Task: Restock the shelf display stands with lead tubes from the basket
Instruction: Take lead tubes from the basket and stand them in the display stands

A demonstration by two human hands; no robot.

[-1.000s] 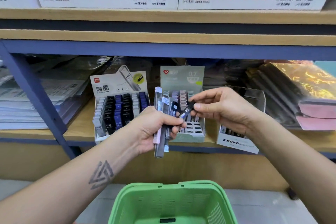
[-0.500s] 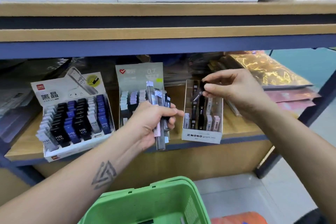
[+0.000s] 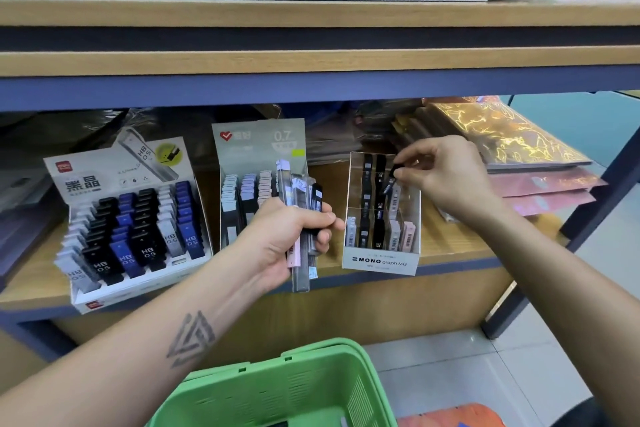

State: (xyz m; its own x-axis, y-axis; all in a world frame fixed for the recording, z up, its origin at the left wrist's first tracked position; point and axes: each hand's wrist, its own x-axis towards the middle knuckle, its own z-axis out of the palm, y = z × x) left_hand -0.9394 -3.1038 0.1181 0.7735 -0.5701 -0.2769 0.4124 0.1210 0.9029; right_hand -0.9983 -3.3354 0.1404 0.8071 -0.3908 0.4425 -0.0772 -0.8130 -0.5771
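- Restocking is at the placing step: the right hand (image 3: 446, 180), right of centre in the frame, pinches one black lead tube (image 3: 390, 180) by its upper end, tilted, with its lower end over the back rows of the clear stand (image 3: 381, 260) marked MONO.
- Left hand (image 3: 291, 236), at centre frame, is closed round a bundle of tubes (image 3: 300, 204), clear, grey, pink and black, held upright just left of the clear stand and in front of the grey stand (image 3: 259, 149) marked 0.7.
- Clear stand sits on the wooden shelf (image 3: 450, 246); its front rows hold black, grey and pink tubes, and the back rows look only partly filled.
- White stand (image 3: 138, 274) at the left of the frame looks nearly full with black, blue and grey tubes.
- Green basket (image 3: 277, 388) sits at the bottom centre; what is left inside cannot be told.
- Next move, as I judge it: straighten the black tube, lower it into a free slot among the other black ones, let go, then draw the next tube from the bundle and match it to its stand.
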